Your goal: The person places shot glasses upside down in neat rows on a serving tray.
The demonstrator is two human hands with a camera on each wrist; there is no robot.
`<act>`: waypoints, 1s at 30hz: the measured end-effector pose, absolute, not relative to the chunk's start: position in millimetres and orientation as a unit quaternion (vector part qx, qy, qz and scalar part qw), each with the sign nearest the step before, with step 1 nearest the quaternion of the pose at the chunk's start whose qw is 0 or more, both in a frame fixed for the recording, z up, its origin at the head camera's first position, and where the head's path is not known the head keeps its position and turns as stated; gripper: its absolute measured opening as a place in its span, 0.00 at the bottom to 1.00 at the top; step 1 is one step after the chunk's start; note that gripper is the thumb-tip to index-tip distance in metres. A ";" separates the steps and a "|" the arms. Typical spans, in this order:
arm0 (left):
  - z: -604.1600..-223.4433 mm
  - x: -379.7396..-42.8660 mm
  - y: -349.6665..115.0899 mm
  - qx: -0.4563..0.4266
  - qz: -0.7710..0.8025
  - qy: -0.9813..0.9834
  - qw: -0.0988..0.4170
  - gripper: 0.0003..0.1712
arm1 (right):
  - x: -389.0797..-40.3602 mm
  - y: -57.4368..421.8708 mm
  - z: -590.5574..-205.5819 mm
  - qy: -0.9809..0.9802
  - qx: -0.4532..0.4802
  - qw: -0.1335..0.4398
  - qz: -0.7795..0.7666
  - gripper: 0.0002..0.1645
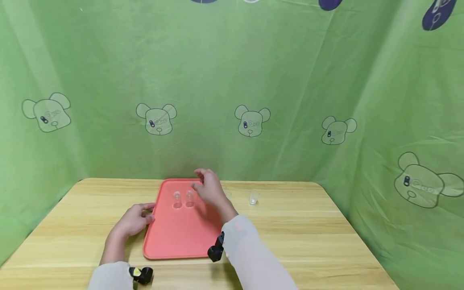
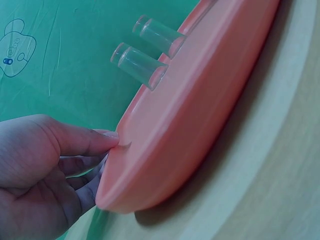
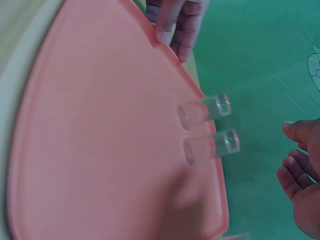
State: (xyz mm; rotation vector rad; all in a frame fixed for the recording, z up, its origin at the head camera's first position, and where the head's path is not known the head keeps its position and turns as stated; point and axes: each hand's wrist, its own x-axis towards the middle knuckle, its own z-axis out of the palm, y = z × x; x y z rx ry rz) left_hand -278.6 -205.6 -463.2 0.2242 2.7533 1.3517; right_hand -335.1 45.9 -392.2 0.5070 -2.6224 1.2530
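A red-pink tray (image 1: 181, 233) lies on the table, and two small clear glasses (image 1: 177, 200) stand side by side on its far left part, apparently upside down. My left hand (image 1: 133, 219) grips the tray's left edge, thumb (image 2: 95, 142) on the rim and fingers on the outer side. Over the tray's far right part is my right hand (image 1: 209, 187), fingers loosely bent and apart, with nothing between them. It is just right of the two glasses (image 3: 215, 145) and touches neither.
To the right of the tray, one clear glass (image 1: 253, 197) stands on the wooden table (image 1: 290, 233). Another glass (image 1: 227, 194) is partly hidden behind the right wrist. A green curtain (image 1: 203, 80) with bear prints hangs behind and at both sides.
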 end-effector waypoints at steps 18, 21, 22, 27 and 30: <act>-461.8 -277.0 -205.8 0.075 0.431 0.899 0.034 0.25 | -343.6 112.3 -378.8 -0.890 0.150 0.134 0.409 0.26; -461.6 -276.8 -205.8 0.072 0.432 0.898 0.035 0.25 | -345.0 124.5 -382.7 -0.890 0.143 0.141 0.409 0.25; -461.6 -276.7 -205.7 0.072 0.433 0.898 0.036 0.25 | -345.4 128.4 -384.2 -0.892 0.140 0.143 0.406 0.25; -462.2 -276.8 -205.3 0.070 0.435 0.897 0.039 0.25 | -344.8 146.7 -391.2 -0.896 0.124 0.147 0.400 0.24; -462.4 -277.1 -204.8 0.072 0.434 0.897 0.037 0.25 | -344.6 157.4 -394.8 -0.899 0.114 0.149 0.396 0.24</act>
